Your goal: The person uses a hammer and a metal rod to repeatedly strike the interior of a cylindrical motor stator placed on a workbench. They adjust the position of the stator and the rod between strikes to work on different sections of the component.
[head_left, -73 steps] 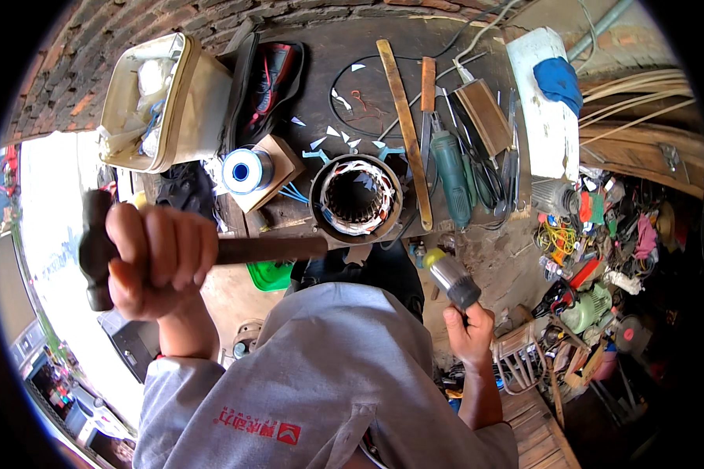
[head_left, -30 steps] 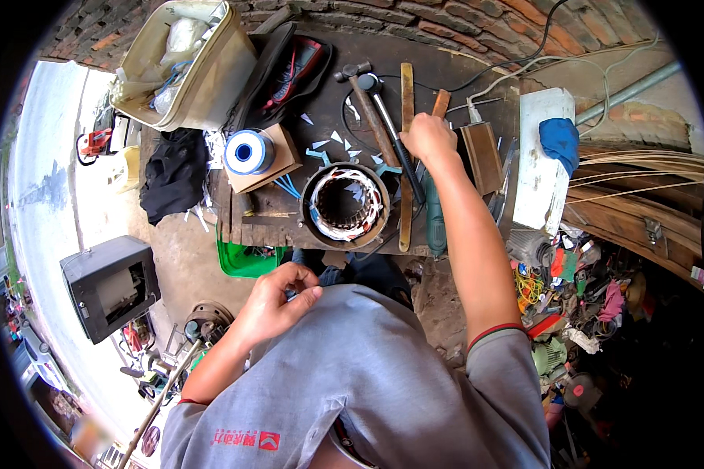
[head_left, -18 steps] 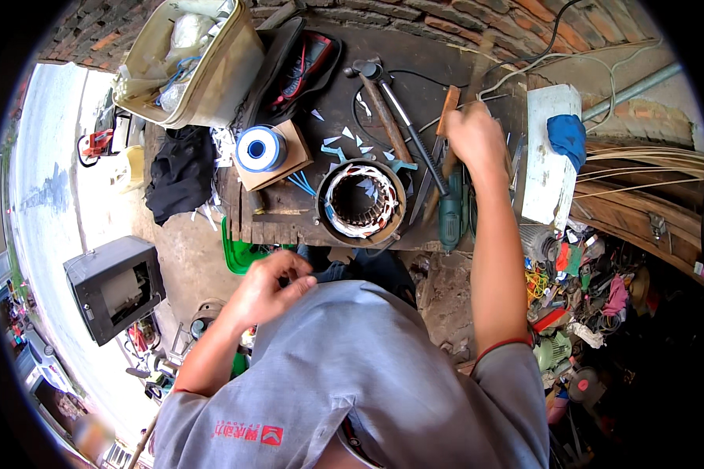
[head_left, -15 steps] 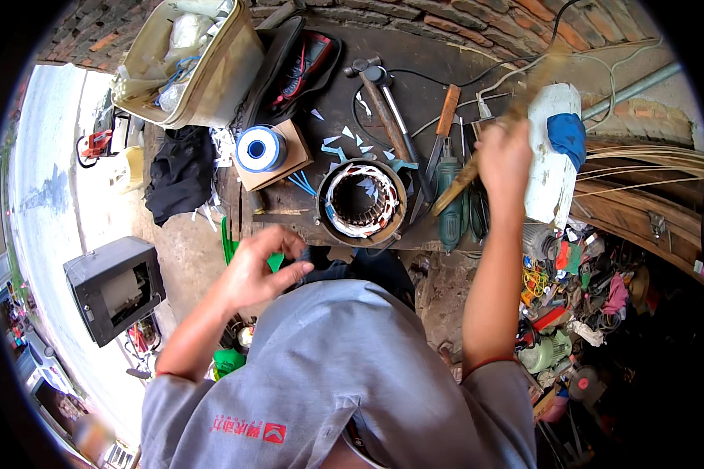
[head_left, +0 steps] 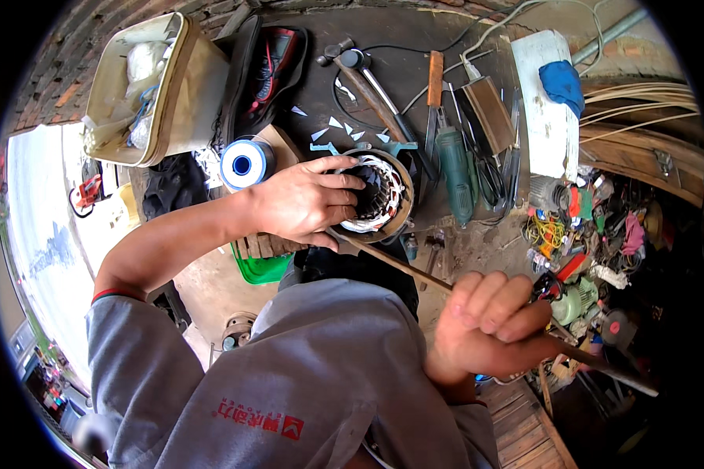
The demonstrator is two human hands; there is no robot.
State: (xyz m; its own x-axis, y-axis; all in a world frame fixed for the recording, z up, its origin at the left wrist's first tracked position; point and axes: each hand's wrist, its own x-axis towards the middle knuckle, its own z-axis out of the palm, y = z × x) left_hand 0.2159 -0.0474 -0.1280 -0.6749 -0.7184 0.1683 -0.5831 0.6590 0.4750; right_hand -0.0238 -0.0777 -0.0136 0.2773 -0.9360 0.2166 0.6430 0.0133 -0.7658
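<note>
Motor stator (head_left: 371, 195), heavy and hard, is gripped at its rim by the left hand (head_left: 301, 199); a long stick (head_left: 414, 273) beside it is clenched in the right hand (head_left: 489, 324).

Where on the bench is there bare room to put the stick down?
Bare dark bench shows between the black case and the hammer, with paper scraps. Right of the stator, screwdriver, drill and pliers crowd it.

one stator (head_left: 377, 197), one hammer (head_left: 360, 74), one wire spool (head_left: 245, 163), one stick (head_left: 414, 275)
</note>
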